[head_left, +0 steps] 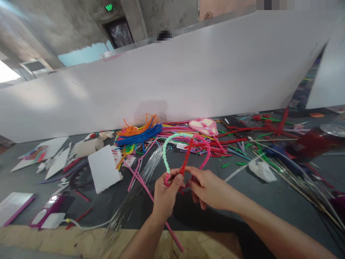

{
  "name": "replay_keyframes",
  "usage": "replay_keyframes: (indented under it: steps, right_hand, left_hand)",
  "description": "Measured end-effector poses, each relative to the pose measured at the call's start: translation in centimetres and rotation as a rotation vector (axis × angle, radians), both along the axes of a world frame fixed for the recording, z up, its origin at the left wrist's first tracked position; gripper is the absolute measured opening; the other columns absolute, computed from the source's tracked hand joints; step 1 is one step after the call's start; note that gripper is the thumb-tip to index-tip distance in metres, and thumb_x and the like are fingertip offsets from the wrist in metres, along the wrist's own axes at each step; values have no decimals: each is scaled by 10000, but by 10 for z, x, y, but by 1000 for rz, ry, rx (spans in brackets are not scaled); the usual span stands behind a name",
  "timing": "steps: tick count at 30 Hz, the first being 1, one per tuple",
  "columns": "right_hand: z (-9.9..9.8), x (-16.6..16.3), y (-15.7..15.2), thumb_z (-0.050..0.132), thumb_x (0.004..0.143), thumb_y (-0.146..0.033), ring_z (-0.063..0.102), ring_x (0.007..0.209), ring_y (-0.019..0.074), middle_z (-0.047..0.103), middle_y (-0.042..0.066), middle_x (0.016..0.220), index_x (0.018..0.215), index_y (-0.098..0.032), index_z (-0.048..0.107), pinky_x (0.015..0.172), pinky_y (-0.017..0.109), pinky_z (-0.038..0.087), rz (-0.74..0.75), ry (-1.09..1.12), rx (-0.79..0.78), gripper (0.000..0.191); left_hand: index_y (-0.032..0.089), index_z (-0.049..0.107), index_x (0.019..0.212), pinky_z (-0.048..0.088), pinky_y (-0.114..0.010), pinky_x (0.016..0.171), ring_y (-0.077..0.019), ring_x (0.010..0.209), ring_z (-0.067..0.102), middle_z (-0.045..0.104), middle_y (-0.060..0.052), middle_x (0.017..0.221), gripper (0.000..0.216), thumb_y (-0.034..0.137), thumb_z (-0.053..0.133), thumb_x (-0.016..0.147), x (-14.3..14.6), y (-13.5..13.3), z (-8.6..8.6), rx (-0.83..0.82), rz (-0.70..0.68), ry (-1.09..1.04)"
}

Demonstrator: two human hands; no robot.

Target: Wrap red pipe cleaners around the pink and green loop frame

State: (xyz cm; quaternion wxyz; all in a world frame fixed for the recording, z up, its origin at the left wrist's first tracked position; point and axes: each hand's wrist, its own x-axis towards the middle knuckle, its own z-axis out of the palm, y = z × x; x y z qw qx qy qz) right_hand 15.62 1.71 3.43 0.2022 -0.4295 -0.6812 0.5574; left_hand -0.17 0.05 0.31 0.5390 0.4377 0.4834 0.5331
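Both hands hold a loop of twisted pipe cleaners above the dark table. Its left side is mint green (165, 153) and its right side is pink (207, 148). A red pipe cleaner (186, 157) stands up through the middle of the loop. My left hand (167, 190) is closed, with thumb and fingers pinching the foot of the red pipe cleaner and the loop's pink lower left end. Close beside it, my right hand (203, 185) has its index finger at the red pipe cleaner and its other fingers curled near the loop's right end. The fingers partly hide the loop's lower ends.
Behind lie bundles of blue pipe cleaners (140, 136), orange pipe cleaners (148, 124) and a pink-and-white pouch-like piece (204, 126). Thin wires (151, 165) and a white card (104, 169) lie left. On the right are a crumpled white tissue (262, 169) and a dark red jar (312, 144). A white partition (188, 79) stands behind.
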Motion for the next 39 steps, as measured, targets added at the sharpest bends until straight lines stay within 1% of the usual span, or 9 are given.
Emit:
replay_keyframes:
  steps: [3, 7, 13, 18, 25, 32, 34, 36, 39]
  right_hand:
    - [-4, -5, 0, 355, 892, -245, 584, 379, 93, 613, -37, 576, 1028, -187, 530, 311, 131, 349, 19, 37, -30, 229]
    - [-10, -8, 1, 374, 901, -298, 563, 366, 81, 588, -51, 562, 829, -198, 473, 320, 128, 337, -26, 54, 9, 158]
    - [-5, -6, 0, 365, 916, -348, 495, 344, 54, 575, -62, 548, 844, -206, 462, 329, 119, 310, -1, 144, -98, 187]
    - [3, -7, -8, 417, 895, -351, 478, 356, 60, 583, -51, 553, 818, -198, 515, 345, 138, 315, 45, 71, -32, 197]
    - [17, -9, -18, 472, 862, -236, 464, 494, 75, 567, -34, 576, 689, -174, 586, 463, 169, 322, 88, -4, 309, 216]
    - [7, 17, 10, 483, 875, -237, 563, 712, 149, 628, 41, 788, 872, -197, 606, 667, 242, 419, -358, 13, 809, 130]
    - [3, 24, 21, 497, 868, -262, 542, 651, 140, 599, 27, 725, 849, -193, 595, 625, 243, 422, -477, 64, 769, 121]
    - [-3, 27, 29, 521, 855, -302, 495, 561, 115, 559, -1, 662, 830, -184, 581, 535, 224, 404, -508, 161, 573, 134]
    - [-13, 22, 34, 585, 814, -327, 497, 565, 99, 562, -14, 681, 868, -171, 592, 524, 211, 414, -317, 336, 283, 165]
  left_hand:
    - [141, 674, 842, 450, -180, 584, -78, 573, 534, 601, 21, 599, 157, 283, 652, 778, 0, 0, 3, -10, -12, 33]
    - [139, 671, 833, 453, -192, 596, -92, 596, 555, 635, 4, 644, 166, 294, 651, 776, -3, 1, 8, -6, -2, 95]
    - [142, 646, 838, 461, -217, 626, -112, 629, 562, 633, 3, 674, 178, 304, 655, 765, -5, 4, 9, 36, 83, 173]
    - [147, 640, 829, 430, -195, 562, -94, 573, 530, 598, 22, 625, 172, 310, 637, 774, -4, 7, 6, 30, 122, 181]
    - [144, 623, 882, 453, -218, 622, -100, 603, 557, 594, 21, 651, 190, 287, 649, 760, -5, 14, -2, 5, 155, 109]
    - [129, 637, 810, 429, -174, 569, -65, 549, 517, 556, 30, 592, 169, 243, 710, 708, -4, 12, 5, -66, 89, -235]
    - [125, 635, 794, 409, -159, 523, -57, 525, 498, 540, 29, 578, 169, 238, 721, 701, -7, 12, 9, -131, 42, -347]
    - [125, 627, 788, 396, -153, 497, -52, 517, 480, 528, 26, 580, 166, 232, 722, 703, -9, 11, 11, -193, -32, -464]
    - [126, 606, 754, 397, -158, 486, -50, 500, 463, 513, 26, 563, 159, 213, 727, 699, -7, 8, 10, -264, -153, -572]
